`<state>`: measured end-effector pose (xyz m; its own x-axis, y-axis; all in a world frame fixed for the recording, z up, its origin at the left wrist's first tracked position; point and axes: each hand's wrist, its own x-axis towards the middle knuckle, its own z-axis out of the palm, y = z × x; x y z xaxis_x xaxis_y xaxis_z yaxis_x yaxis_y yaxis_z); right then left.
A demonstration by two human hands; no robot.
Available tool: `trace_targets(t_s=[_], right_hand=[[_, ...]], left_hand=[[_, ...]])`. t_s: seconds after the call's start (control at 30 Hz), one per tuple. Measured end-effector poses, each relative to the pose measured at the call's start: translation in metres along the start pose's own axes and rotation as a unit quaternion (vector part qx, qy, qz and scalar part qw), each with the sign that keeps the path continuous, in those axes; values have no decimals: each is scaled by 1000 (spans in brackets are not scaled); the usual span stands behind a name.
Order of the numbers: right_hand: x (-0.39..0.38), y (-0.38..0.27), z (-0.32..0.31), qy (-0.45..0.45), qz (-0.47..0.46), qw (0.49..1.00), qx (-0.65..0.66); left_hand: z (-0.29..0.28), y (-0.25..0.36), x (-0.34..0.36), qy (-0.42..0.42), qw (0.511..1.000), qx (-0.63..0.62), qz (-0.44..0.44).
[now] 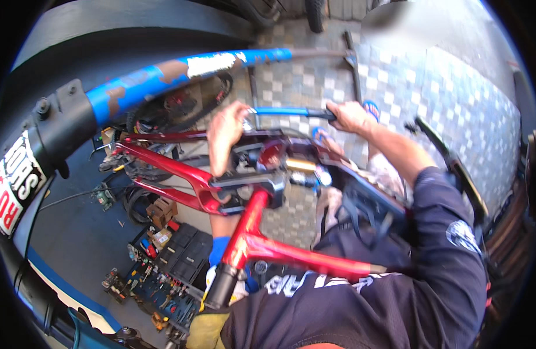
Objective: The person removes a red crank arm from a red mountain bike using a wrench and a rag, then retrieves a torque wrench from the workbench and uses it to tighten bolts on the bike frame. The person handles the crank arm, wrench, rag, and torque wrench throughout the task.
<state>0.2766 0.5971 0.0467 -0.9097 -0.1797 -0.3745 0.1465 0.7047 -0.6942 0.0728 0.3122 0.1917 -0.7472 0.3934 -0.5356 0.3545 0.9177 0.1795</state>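
Observation:
A long wrench (285,111) with a blue shaft and a dark handle lies across the far side of a red bicycle frame (253,227). My right hand (349,117) is closed around its dark handle. At the wrench's other end, beside a shiny metal part, is my left hand (224,135), its fingers curled in at the head. My left arm reaches through beneath the red frame tubes. A shock absorber (303,165) with a gold-coloured body sits in the middle of the frame. What the wrench's head engages is hidden by my left fingers and blur.
A blue stand post (134,81) with worn paint slants across the upper left, ending in a foot on the tiled floor (471,104). Low at left are a tool board (163,291), cardboard boxes (161,210) and bicycle wheels. A dark bar (454,163) stands at right.

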Motion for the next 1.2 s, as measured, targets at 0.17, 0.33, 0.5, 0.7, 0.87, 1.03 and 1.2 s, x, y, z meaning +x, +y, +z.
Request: trace_targets(t_s=[0.17, 0.33, 0.5, 0.7, 0.87, 1.03, 1.2], right_hand=[[66, 42, 60, -47, 50, 997, 42], [74, 32, 8, -46, 43, 997, -46], [-5, -61, -114, -237, -8, 971, -37], [-26, -121, -152, -278, -16, 960, 26], [36, -1, -24, -171, 98, 979, -43], [75, 9, -2, -161, 56, 982, -88], [-13, -103, -148, -286, -13, 958, -23]], left_hand=[[-9, 14, 17, -6, 1000, -19, 13], [-12, 15, 18, -9, 999, 1, -34], [-5, 6, 17, -2, 999, -24, -28], [-6, 7, 13, -4, 999, -31, -32], [-9, 17, 26, -16, 1000, -12, -20], [-9, 17, 20, -10, 999, -22, -40], [-8, 7, 1, -3, 997, -27, -70]])
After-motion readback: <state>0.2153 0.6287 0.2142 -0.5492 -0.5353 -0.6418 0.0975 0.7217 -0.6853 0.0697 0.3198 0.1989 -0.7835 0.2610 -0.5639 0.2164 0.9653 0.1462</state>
